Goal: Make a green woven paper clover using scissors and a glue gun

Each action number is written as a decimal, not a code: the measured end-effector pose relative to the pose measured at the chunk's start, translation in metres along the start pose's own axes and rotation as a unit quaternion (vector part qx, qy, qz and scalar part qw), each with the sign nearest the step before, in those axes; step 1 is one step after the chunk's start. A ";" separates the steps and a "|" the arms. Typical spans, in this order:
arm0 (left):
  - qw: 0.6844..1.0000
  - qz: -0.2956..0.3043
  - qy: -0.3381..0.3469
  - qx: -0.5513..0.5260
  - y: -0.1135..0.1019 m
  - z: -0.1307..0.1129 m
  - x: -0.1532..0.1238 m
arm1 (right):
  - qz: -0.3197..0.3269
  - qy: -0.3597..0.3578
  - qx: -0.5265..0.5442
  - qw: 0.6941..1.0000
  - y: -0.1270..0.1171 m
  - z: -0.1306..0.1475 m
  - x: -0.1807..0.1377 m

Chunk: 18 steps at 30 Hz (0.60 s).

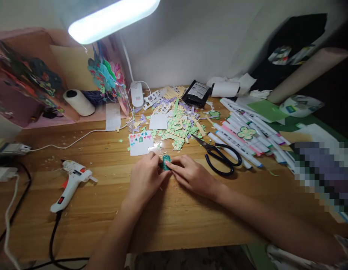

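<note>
A small green glittery piece [166, 159] sits between my hands at the middle of the table; its exact kind is too small to make out. My left hand [145, 174] pinches its left side with thumb and fingers. From the right, the fingertips of my right hand [193, 175] press on the same piece. Just beyond my left hand lies a white card [140, 142] with small coloured shapes such as stars and bows. Open-bladed black scissors [211, 149] rest to the right, beyond my right hand.
A white glue gun [74, 180] lies at left with its cable trailing off the front. Paper scraps [179, 127] are heaped behind my hands. Several markers [241, 135] spread at right, with a green paper flower [246, 133] on top. A lit lamp [114, 18] hangs overhead.
</note>
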State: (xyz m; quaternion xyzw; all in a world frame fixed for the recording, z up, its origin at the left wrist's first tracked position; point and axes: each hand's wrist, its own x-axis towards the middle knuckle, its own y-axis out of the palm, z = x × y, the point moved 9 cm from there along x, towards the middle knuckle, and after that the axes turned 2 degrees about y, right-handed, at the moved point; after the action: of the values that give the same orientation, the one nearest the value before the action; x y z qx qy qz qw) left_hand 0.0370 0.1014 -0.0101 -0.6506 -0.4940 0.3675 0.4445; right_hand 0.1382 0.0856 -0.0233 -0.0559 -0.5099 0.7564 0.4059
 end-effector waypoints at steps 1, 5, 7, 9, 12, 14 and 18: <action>1.000 -0.002 -0.002 -0.003 0.000 0.001 0.000 | -0.002 -0.001 0.003 1.000 0.000 0.000 0.000; 1.000 -0.005 -0.010 -0.008 0.002 0.003 0.000 | -0.008 -0.011 0.005 1.000 -0.002 0.000 0.001; 1.000 -0.006 -0.012 -0.006 0.002 0.003 0.000 | -0.011 -0.007 0.004 1.000 -0.003 0.000 0.001; 1.000 -0.006 -0.013 -0.004 0.002 0.004 0.000 | -0.008 0.001 0.005 1.000 -0.002 -0.001 0.002; 1.000 -0.005 -0.019 -0.003 0.002 0.004 0.001 | -0.002 0.001 -0.003 1.000 0.000 0.000 0.002; 1.000 -0.002 -0.025 -0.007 0.002 0.005 0.001 | -0.005 0.010 0.008 1.000 -0.001 -0.001 0.002; 0.998 0.002 -0.046 -0.047 0.005 0.010 -0.001 | -0.051 0.101 0.118 0.987 -0.011 -0.018 0.002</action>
State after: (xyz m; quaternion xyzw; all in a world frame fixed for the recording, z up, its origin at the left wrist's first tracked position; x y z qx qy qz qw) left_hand 0.0296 0.1018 -0.0185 -0.6538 -0.5296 0.3745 0.3895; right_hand 0.1519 0.1015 -0.0223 -0.0581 -0.3754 0.7802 0.4970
